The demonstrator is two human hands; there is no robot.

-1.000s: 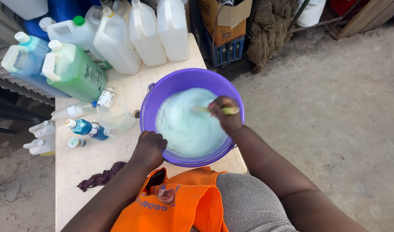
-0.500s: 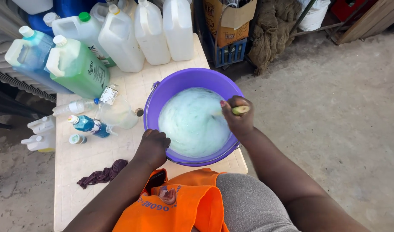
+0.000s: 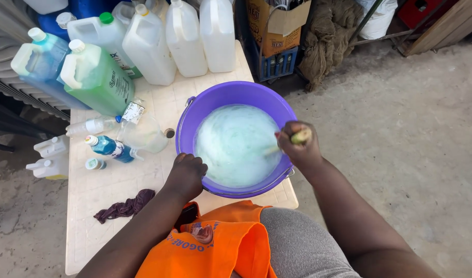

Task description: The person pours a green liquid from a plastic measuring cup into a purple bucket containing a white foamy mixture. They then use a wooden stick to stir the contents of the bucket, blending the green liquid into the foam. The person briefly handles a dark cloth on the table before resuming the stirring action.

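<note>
A purple bucket (image 3: 215,100) stands on a white plastic table (image 3: 112,185), filled with pale blue-white foamy liquid (image 3: 230,144). My right hand (image 3: 297,146) is over the bucket's right side, closed around a light wooden stick (image 3: 300,137) whose lower end dips into the liquid. My left hand (image 3: 187,175) grips the bucket's near-left rim, fingers curled over the edge.
Large white jerrycans (image 3: 184,38), a green-filled jug (image 3: 99,77) and a blue-filled jug (image 3: 40,64) crowd the table's far end. Small bottles (image 3: 109,146) and a clear cup (image 3: 143,135) lie left of the bucket. A dark rag (image 3: 125,205) lies near the front. Concrete floor lies to the right.
My right hand with the stick has swept from the bucket's far side round to its right side. The left hand stays on the rim.
</note>
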